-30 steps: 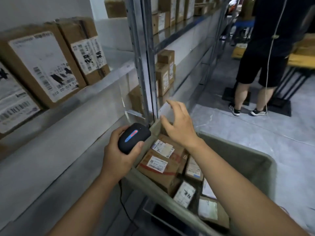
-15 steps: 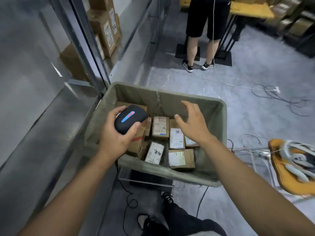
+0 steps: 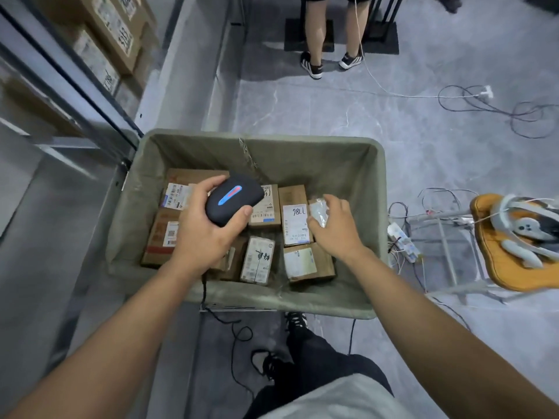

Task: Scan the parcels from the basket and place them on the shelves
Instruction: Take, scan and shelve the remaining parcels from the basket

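Clear-plastic small parcel (image 3: 318,211), wrinkled and pale, at the right end of the basket (image 3: 379,207), lying on the cardboard parcels there; its long axis runs roughly away from the wearer. Right hand (image 3: 334,226): directly on it, fingers curled about its near and right sides, seemingly starting to grip. Left hand (image 3: 205,234): farther off, over the basket's left half, wrapped round a black scanner (image 3: 234,199). Nearer hand for the lift, by judgement: the right, with the parcel lying forward and slightly left of its palm.

Matt cloth basket (image 3: 348,164), cardboard parcels (image 3: 308,261) with paper labels, matt plastic scanner (image 3: 234,199)
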Motion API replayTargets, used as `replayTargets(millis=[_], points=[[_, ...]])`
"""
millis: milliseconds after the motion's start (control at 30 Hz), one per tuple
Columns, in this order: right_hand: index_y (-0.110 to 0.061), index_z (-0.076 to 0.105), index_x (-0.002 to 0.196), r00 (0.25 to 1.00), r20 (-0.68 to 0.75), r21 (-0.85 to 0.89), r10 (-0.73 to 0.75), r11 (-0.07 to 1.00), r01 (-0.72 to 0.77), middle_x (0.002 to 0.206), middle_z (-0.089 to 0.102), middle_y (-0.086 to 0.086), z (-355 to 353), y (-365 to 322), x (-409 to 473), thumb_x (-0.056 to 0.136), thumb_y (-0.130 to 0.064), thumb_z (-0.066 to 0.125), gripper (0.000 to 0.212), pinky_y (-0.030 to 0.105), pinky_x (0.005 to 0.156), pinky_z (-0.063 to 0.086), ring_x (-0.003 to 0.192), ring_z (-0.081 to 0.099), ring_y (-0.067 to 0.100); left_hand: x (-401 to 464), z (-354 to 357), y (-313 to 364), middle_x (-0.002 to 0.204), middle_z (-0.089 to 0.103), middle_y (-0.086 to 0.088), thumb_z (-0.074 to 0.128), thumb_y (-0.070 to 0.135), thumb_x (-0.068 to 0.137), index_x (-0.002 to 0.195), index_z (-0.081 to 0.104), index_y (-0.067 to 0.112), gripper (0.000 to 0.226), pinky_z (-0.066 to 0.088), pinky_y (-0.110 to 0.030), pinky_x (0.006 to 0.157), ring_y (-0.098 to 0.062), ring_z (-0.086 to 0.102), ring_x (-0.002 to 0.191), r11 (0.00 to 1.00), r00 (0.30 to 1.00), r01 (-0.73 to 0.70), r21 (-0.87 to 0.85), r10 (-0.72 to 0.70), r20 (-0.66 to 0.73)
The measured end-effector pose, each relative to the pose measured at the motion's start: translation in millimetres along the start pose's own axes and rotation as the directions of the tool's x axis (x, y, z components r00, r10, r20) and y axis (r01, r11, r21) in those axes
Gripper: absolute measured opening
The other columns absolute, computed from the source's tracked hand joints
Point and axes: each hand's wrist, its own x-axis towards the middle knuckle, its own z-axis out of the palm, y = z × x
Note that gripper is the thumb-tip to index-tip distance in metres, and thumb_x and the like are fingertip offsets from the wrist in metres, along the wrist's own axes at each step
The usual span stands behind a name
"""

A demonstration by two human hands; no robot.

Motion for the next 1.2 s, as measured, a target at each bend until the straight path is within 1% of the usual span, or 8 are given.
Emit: replayTargets(millis=[200,333,467,700,933,1000,1100,1200], points=[[-0.011,0.031,0.151,0.99,0.068,-0.038,0.125,0.992,-0.122,0.153,0.029,0.009,16,19,18,0.095,-0.032,0.064,0.068,0.04,0.109,0.042,0.136,0.044,0.03,18,21,-6,0.114,0.062,0.027,0.079,0.039,0.078,0.133,0.055,0.024,0.062,0.043,-0.005,0.082,0.012,0.062,0.099,0.999,0.999,0.041,0.008,-0.041,0.033],[-0.011,0.03,0.153,0.985,0.108,-0.061,0.138,0.989,-0.132,0.153,0.03,0.011,28,25,26,0.096,-0.032,0.064,0.07,0.041,0.108,0.042,0.132,0.048,0.031,24,29,-14,0.112,0.061,0.04,0.076,0.056,0.074,0.133,0.055,0.028,0.068,0.045,-0.007,0.084,0.011,0.062,0.103,0.996,0.996,0.083,0.011,-0.084,0.032],[-0.011,0.033,0.149,0.976,0.153,-0.087,0.157,0.986,-0.145,0.15,0.033,0.01,47,30,34,0.094,-0.032,0.066,0.068,0.041,0.105,0.042,0.131,0.047,0.031,29,32,-27,0.11,0.058,0.048,0.074,0.057,0.074,0.129,0.052,0.036,0.063,0.045,-0.006,0.084,0.013,0.061,0.102,0.991,0.991,0.134,0.01,-0.134,0.028],[-0.013,0.031,0.148,0.956,0.146,-0.187,0.254,0.956,-0.226,0.14,0.037,0.01,94,43,58,0.09,-0.042,0.069,0.076,0.046,0.101,0.048,0.128,0.046,0.032,41,46,-68,0.119,0.065,0.013,0.079,0.041,0.08,0.13,0.052,0.028,0.059,0.048,-0.012,0.089,0.009,0.063,0.104,0.976,0.972,0.219,0.002,-0.218,0.092],[-0.007,0.018,0.152,0.926,0.085,-0.261,0.368,0.905,-0.336,0.148,0.032,0.016,136,60,82,0.081,-0.053,0.077,0.103,0.048,0.108,0.039,0.136,0.035,0.036,50,62,-97,0.117,0.063,0.022,0.077,0.047,0.078,0.135,0.054,0.022,0.066,0.048,-0.013,0.093,0.012,0.062,0.104,0.951,0.943,0.309,-0.01,-0.305,0.13],[-0.003,0.012,0.154,0.912,0.077,-0.273,0.404,0.888,-0.37,0.151,0.03,0.018,149,62,88,0.079,-0.057,0.078,0.114,0.049,0.11,0.037,0.139,0.033,0.038,51,65,-103,0.115,0.065,0.02,0.079,0.05,0.077,0.133,0.055,0.025,0.066,0.054,-0.023,0.093,0.005,0.066,0.098,0.941,0.934,0.337,-0.015,-0.332,0.132],[0.003,0.006,0.155,0.904,0.032,-0.315,0.426,0.863,-0.395,0.153,0.03,0.021,163,61,91,0.076,-0.062,0.078,0.125,0.047,0.112,0.035,0.139,0.035,0.038,53,64,-112,0.113,0.07,0.014,0.077,0.061,0.074,0.128,0.055,0.038,0.063,0.06,-0.054,0.083,-0.019,0.069,0.081,0.926,0.921,0.376,-0.028,-0.37,0.124],[0.005,0.007,0.154,0.901,-0.014,-0.327,0.433,0.85,-0.414,0.15,0.032,0.021,171,57,94,0.076,-0.059,0.08,0.124,0.046,0.111,0.035,0.137,0.037,0.037,56,62,-114,0.114,0.07,0.012,0.076,0.066,0.072,0.127,0.054,0.043,0.063,0.059,-0.06,0.081,-0.027,0.069,0.08,0.921,0.915,0.389,-0.003,-0.386,0.12]])
